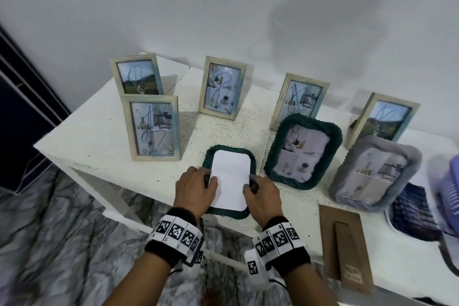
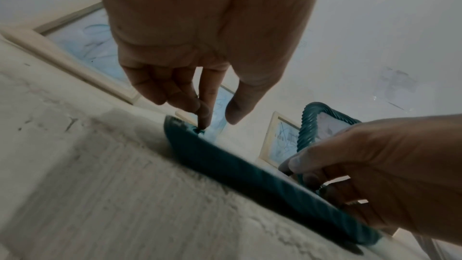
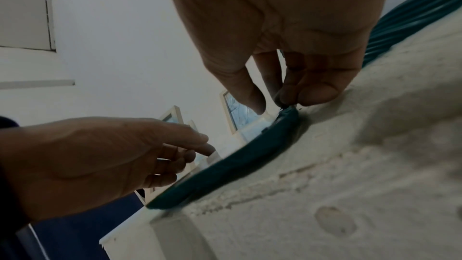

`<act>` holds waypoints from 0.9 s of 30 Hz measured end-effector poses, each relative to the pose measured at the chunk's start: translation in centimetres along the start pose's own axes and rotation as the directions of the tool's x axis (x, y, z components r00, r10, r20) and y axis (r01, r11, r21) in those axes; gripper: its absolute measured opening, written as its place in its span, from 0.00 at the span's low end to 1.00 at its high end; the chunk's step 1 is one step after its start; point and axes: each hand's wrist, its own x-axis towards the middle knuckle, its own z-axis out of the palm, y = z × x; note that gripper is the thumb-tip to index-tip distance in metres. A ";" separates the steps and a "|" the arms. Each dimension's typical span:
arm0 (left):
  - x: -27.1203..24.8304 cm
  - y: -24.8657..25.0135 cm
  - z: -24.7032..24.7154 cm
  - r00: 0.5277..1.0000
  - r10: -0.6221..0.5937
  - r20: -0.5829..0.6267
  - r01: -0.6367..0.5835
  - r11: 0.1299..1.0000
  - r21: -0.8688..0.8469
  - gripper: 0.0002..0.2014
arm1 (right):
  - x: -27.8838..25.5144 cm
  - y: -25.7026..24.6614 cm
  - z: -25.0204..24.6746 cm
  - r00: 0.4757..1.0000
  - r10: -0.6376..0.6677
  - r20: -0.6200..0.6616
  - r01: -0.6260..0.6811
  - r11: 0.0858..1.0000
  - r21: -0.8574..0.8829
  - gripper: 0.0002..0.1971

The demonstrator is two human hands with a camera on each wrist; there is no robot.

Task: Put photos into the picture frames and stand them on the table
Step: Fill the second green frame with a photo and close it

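A dark green rope-edged frame (image 1: 208, 208) lies face down near the front edge of the white table (image 1: 99, 136). A photo (image 1: 231, 181) lies in it, white back up. My left hand (image 1: 208, 179) is at the frame's left side; in the left wrist view its index fingertip (image 2: 202, 124) presses a small tab on the frame (image 2: 250, 177), thumb apart above. My right hand (image 1: 249, 186) is at the right side. In the right wrist view its fingertips (image 3: 287, 98) pinch a tab on the frame's edge (image 3: 225, 169).
Several wooden frames with photos stand at the back, such as one (image 1: 152, 128) at the left. A second green frame (image 1: 303, 151) and a grey frame (image 1: 375, 171) stand to the right. A brown backing board (image 1: 345, 246) lies front right, with loose photos (image 1: 414, 211) beyond.
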 end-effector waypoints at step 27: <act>0.3 -2.7 0.2 0.997 0.026 -0.074 -0.039 0.985 -0.166 0.16 | -3.6 4.2 -4.1 0.960 -0.119 -0.254 0.096 0.990 -0.102 0.16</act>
